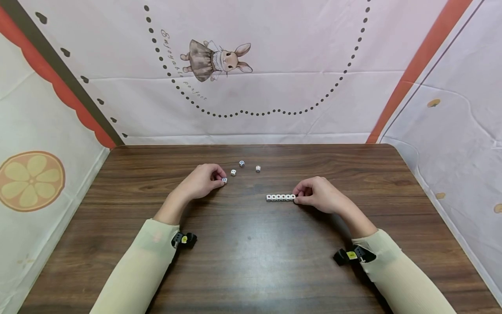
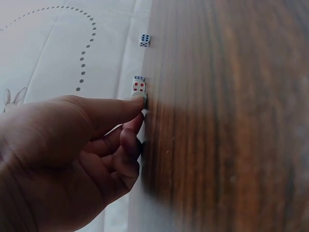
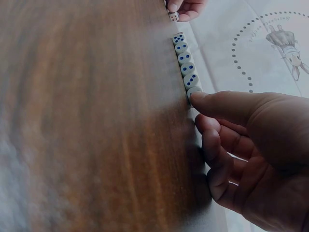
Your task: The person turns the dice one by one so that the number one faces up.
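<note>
In the head view my left hand (image 1: 200, 181) pinches a small white die (image 1: 224, 180) between thumb and fingers, low over the wooden table. The left wrist view has the thumb covering much of that die. To the right, a straight row of several white dice (image 1: 279, 197) lies side by side, dark single pips facing up. At the row's right end my right hand (image 1: 321, 195) pinches the last die (image 3: 193, 91), which the thumb partly hides in the right wrist view. Blue pips mark the row's near sides there.
Three loose dice lie beyond the left hand: one die (image 1: 233, 172) close to it, another die (image 1: 241, 163) farther back, and a third die (image 1: 258, 168) to the right. A printed cloth (image 1: 274, 126) hangs along the back edge of the brown table (image 1: 243, 261).
</note>
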A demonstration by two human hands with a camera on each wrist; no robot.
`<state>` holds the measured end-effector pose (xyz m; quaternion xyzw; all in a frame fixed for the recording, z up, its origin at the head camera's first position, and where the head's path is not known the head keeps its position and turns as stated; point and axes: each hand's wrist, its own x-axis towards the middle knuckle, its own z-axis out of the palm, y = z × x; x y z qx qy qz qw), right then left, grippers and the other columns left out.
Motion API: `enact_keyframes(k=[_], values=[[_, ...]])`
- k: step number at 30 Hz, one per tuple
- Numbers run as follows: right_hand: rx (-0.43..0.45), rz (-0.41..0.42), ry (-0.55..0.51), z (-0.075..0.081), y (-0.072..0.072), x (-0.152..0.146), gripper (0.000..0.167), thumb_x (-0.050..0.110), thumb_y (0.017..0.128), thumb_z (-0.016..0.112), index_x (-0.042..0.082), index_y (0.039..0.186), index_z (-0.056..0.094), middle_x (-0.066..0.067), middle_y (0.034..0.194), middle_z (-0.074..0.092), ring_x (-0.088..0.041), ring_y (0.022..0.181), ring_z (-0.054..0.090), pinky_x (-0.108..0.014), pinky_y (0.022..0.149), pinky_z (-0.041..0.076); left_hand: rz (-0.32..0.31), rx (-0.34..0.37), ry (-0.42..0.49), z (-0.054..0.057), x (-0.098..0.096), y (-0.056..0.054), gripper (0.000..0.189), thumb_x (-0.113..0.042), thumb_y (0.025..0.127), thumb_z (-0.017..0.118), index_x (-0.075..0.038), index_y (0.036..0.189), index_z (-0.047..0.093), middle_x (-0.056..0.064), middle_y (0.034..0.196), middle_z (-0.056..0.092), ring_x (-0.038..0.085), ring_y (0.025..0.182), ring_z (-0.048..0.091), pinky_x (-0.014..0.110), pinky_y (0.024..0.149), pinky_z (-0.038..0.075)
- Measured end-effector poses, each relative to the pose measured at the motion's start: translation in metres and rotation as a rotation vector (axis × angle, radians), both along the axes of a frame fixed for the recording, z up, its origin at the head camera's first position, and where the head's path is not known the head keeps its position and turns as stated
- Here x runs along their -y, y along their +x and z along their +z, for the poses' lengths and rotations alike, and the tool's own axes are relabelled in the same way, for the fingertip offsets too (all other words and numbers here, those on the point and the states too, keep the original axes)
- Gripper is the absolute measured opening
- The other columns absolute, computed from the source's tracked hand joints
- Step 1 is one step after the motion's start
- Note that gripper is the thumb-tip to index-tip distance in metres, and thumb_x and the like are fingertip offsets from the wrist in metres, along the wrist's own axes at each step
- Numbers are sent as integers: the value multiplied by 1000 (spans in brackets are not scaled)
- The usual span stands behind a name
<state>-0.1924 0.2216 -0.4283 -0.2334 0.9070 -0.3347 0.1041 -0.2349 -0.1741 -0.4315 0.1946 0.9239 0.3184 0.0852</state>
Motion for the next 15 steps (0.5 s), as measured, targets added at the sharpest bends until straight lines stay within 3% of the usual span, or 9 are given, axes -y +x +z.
enact_keyframes(k=[7,15], values=[[2,-2,3,1,1,1,9,15,92,85,13,98,78,9,80,66,-12,72,60,-30,68,48,-4,0,11,1,0,1,20,-7,95,79,-7,113,72,5,102,69,21,95,63,40,88,50],[4,-3,5,1,1,1,9,16,92,85,14,98,78,9,80,66,-12,72,60,-30,68,48,-41,-66,-27,1,-4,-1,25,-13,91,85,-7,114,76,6,101,66,23,97,59,42,89,48]])
